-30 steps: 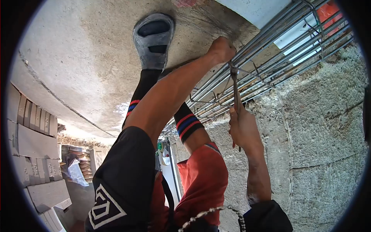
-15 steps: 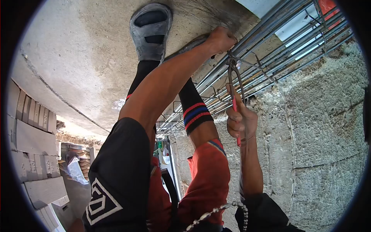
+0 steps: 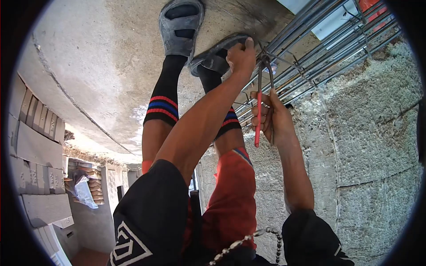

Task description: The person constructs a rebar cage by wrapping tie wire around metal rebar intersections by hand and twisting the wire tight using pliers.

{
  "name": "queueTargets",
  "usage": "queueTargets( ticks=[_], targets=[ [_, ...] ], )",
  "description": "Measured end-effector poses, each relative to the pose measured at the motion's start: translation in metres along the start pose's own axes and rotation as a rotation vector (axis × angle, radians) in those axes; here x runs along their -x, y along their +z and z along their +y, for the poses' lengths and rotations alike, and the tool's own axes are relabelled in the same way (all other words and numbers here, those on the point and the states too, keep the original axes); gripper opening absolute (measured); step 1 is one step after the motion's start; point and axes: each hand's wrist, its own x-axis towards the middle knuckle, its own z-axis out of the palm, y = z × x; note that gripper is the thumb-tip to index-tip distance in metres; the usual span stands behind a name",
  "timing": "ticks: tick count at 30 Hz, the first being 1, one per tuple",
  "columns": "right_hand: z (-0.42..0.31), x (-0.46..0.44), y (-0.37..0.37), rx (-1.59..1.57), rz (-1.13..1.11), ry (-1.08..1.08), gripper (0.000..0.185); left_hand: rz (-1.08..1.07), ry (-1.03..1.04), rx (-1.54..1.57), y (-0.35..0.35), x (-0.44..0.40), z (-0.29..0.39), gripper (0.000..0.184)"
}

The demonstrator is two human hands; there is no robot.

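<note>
My right hand (image 3: 277, 116) holds pincers (image 3: 258, 104) with red-sleeved handles, its fingers curled around them. The handles stand somewhat apart, and the dark jaws point up at a joint in a bundle of steel rebar (image 3: 297, 44). Thin stirrups (image 3: 296, 63) cross the long bars there. My left hand (image 3: 242, 57) is closed in a fist with the thumb on top, just left of the jaws and in front of the right sandal. What it grips, if anything, is hidden. I cannot make out whether the jaws are closed on a wire.
My sandals (image 3: 181, 26) rest on a concrete floor (image 3: 97, 57). A rough concrete wall (image 3: 372, 146) runs along the right, beside the rebar. Grey blocks (image 3: 40, 142) are stacked on the left, with a pale plastic bag (image 3: 84, 193) near piled sacks (image 3: 95, 186).
My left hand has moved left and down, away from the bars. The pincers' handles have swung left, and my right hand's grip has shifted on them. The view has shifted slightly.
</note>
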Motion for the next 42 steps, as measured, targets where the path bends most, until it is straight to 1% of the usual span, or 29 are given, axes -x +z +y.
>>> queueTargets(
  ticks=[1,4,7,8,9,11,12,14,15,17,20,21,22,24,25,26,27,28,29,30,32,33,35,36,37,38,40,41,42],
  targets=[
    [-0.002,-0.001,0.002,0.065,0.049,0.010,0.052,0.036,0.033,-0.012,-0.011,0.012,0.006,0.044],
    [-0.004,-0.002,-0.004,-0.041,-0.010,0.019,0.051,-0.131,0.086,-0.026,-0.026,0.052,0.010,0.048],
    [-0.002,0.001,-0.002,-0.014,-0.008,-0.032,0.049,-0.642,-0.450,0.793,-0.023,0.065,0.006,0.054],
    [-0.005,0.001,0.000,-0.008,-0.009,-0.048,0.048,-0.663,-0.415,0.774,-0.022,0.061,0.008,0.055],
    [-0.004,0.006,0.003,0.029,0.056,-0.056,0.041,-0.685,-0.401,0.755,-0.022,0.063,0.006,0.056],
    [-0.004,0.004,0.002,0.307,0.196,-0.133,0.037,-0.710,-0.326,0.691,-0.020,0.060,0.006,0.060],
    [0.000,0.008,0.000,0.443,0.276,-0.150,0.036,-0.735,-0.382,0.712,-0.019,0.062,0.002,0.061],
    [0.004,0.015,-0.001,0.511,0.343,-0.190,0.037,-0.770,-0.482,0.765,-0.024,0.062,0.008,0.062],
    [0.000,0.012,0.000,0.551,0.364,-0.233,0.037,-0.804,-0.509,0.861,-0.024,0.063,0.009,0.062],
    [0.001,0.010,-0.005,0.597,0.401,-0.306,0.042,-0.786,-0.482,0.810,-0.019,0.063,0.006,0.063],
    [0.001,0.019,0.008,0.820,0.517,-0.367,0.052,-0.732,-0.398,0.722,-0.017,0.062,0.010,0.064],
    [-0.001,0.030,0.014,1.033,0.444,-0.389,0.067,-0.704,-0.381,0.704,-0.016,0.065,0.010,0.064],
    [0.006,0.033,0.018,1.254,0.520,-0.457,0.070,-0.676,-0.370,0.687,-0.013,0.069,0.009,0.064],
    [0.015,0.039,0.024,1.699,0.661,-0.591,0.077,-0.664,-0.381,0.772,-0.005,0.072,0.004,0.064],
    [0.000,0.044,0.037,1.595,0.598,-0.298,0.077,-0.667,-0.390,0.783,-0.003,0.071,0.004,0.064],
    [-0.002,0.041,0.039,1.662,0.638,-0.265,0.075,-0.669,-0.391,0.794,-0.002,0.069,0.006,0.064],
    [0.001,0.037,0.038,1.726,0.680,-0.225,0.072,-0.662,-0.379,0.804,-0.002,0.069,0.004,0.060],
    [0.007,0.033,0.034,1.790,0.722,-0.176,0.069,-0.622,-0.277,0.636,0.005,0.066,-0.012,0.058],
    [0.017,0.023,0.013,1.781,0.801,-0.358,0.062,-0.573,-0.158,0.476,0.016,0.052,-0.029,0.057],
    [0.011,0.023,0.013,1.782,0.844,-0.396,0.060,-0.516,-0.034,0.319,0.020,0.037,-0.034,0.055],
    [0.010,0.029,0.013,1.797,0.910,-0.418,0.056,-0.102,0.384,0.029,-0.011,0.027,-0.037,0.051],
    [0.007,0.031,0.016,1.845,0.921,-0.400,0.055,-0.101,0.240,0.038,-0.016,0.018,-0.030,0.050],
    [0.007,0.035,0.022,1.855,0.929,-0.272,0.061,-0.111,-0.031,0.052,-0.017,-0.019,-0.004,0.049],
    [0.004,0.027,0.025,1.853,0.939,-0.243,0.065,-0.210,-0.095,0.089,-0.017,-0.035,0.020,0.048],
    [0.008,0.023,0.023,1.843,0.946,-0.273,0.065,-0.321,-0.178,0.120,-0.014,-0.039,0.040,0.048],
    [0.011,0.023,0.028,1.859,0.927,-0.229,0.063,-0.443,-0.280,0.146,-0.006,-0.038,0.042,0.048],
    [0.006,0.021,0.037,1.884,0.909,-0.149,0.059,-0.371,0.048,-0.096,0.017,-0.049,0.028,0.046],
    [0.004,0.019,0.032,1.885,0.916,-0.198,0.044,-0.329,0.217,-0.213,0.027,-0.051,0.021,0.045],
    [0.003,0.019,0.023,1.863,0.840,-0.266,0.040,-0.329,0.180,-0.125,0.035,-0.052,0.014,0.044]
  ],
)
